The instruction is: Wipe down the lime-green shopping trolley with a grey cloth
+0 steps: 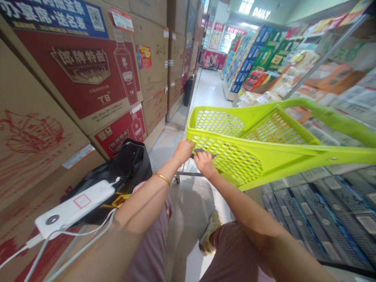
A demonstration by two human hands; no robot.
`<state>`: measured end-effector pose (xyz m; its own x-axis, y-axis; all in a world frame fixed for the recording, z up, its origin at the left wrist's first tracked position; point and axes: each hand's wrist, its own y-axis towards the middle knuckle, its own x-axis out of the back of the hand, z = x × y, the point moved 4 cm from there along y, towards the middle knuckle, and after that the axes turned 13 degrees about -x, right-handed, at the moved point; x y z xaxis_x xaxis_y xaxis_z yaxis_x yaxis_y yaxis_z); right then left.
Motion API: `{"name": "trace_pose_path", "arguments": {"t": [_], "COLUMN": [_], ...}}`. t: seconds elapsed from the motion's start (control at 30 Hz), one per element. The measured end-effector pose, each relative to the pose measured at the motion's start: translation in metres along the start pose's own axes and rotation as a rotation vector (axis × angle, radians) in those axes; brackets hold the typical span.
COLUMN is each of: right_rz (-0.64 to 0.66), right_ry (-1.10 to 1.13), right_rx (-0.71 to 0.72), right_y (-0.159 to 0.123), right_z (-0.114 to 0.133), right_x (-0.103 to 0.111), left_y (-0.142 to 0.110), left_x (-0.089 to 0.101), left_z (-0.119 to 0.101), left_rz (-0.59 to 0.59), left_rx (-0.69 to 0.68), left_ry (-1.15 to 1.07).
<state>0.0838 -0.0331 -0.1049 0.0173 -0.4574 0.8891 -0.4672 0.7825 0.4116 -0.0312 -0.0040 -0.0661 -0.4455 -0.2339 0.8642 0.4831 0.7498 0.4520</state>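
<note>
Shopping cart (293,154), lime green with a perforated basket, stands tilted in the head view, its long handle (331,113) extending to the upper right. Both bare hands meet at the lower near corner of the basket. The right hand (205,163) has its fingers bent and pinching a small dark piece (201,150), which lies against the perforated side wall; its material cannot be told. The left hand (184,150), just beside the right, reaches to the corner of the basket with its fingers curled at the same dark piece; their tips are partly hidden, so whether they pinch it cannot be told. A gold-coloured bracelet (162,178) encircles the left wrist. Below the hands, a caster wheel (177,179) rests on the pale tiled floor (188,219), and a shoe (212,232) is visible between the pink-clad legs. To the left, stacked cartons (96,74), brown and red with printed bottles and Chinese lettering, form a wall. Before them sits a glossy black bag (123,160); a white device (75,207) with cables (88,235) overlaps it in view. To the right, shelves bear packaged goods (337,78), with grey patterned packs (311,211) lower down. An aisle recedes toward blue and green boxes (258,51), beneath a lit sign (261,13) reading "DAILY".
</note>
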Motion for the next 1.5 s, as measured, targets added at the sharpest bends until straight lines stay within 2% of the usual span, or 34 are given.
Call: {"name": "trace_pose_path", "arguments": {"t": [0.07, 0.13, 0.4, 0.5, 0.6, 0.77, 0.87, 0.93, 1.03, 1.17, 1.27, 1.37, 1.5], "right_rz": [-0.013, -0.069, -0.458, -0.524, -0.485, -0.240, -0.143, -0.148, -0.221, -0.389, -0.469, -0.438, -0.290], "right_ry": [-0.013, -0.010, 0.070, 0.015, -0.049, -0.057, -0.047, -0.038, -0.032, 0.005, 0.049, 0.045, -0.005], "right_rx": [0.022, -0.002, -0.221, -0.183, -0.092, -0.002, 0.047, 0.048, 0.006, -0.161, -0.261, -0.239, -0.115], "right_y": [-0.003, 0.000, 0.036, 0.034, 0.024, 0.002, -0.008, -0.008, 0.002, 0.022, 0.030, 0.029, 0.014], "right_z": [0.001, -0.001, -0.022, -0.020, -0.012, -0.004, -0.003, -0.004, -0.009, -0.026, -0.038, -0.036, -0.018], "right_x": [-0.001, 0.006, 0.066, 0.067, 0.052, 0.015, 0.002, 0.004, 0.023, 0.061, 0.078, 0.072, 0.041], "left_y": [0.000, 0.000, -0.001, -0.001, -0.002, -0.001, -0.001, -0.002, -0.002, -0.003, -0.002, -0.002, -0.001], "left_x": [0.000, 0.001, 0.003, 0.005, 0.006, 0.006, 0.007, 0.007, 0.008, 0.009, 0.010, 0.011, 0.013], "left_z": [-0.001, -0.003, -0.005, -0.007, -0.008, -0.010, -0.011, -0.012, -0.015, -0.018, -0.020, -0.023, -0.025], "left_rz": [0.015, 0.022, 0.067, 0.072, 0.076, 0.089, 0.086, 0.086, 0.091, 0.107, 0.141, 0.138, 0.111], "left_rx": [-0.008, -0.015, 0.027, 0.042, 0.052, 0.033, 0.029, 0.035, 0.039, 0.052, 0.075, 0.065, 0.059], "left_ry": [0.022, 0.034, 0.023, 0.010, 0.031, 0.040, 0.031, 0.031, 0.047, 0.090, 0.116, 0.133, 0.144]}}
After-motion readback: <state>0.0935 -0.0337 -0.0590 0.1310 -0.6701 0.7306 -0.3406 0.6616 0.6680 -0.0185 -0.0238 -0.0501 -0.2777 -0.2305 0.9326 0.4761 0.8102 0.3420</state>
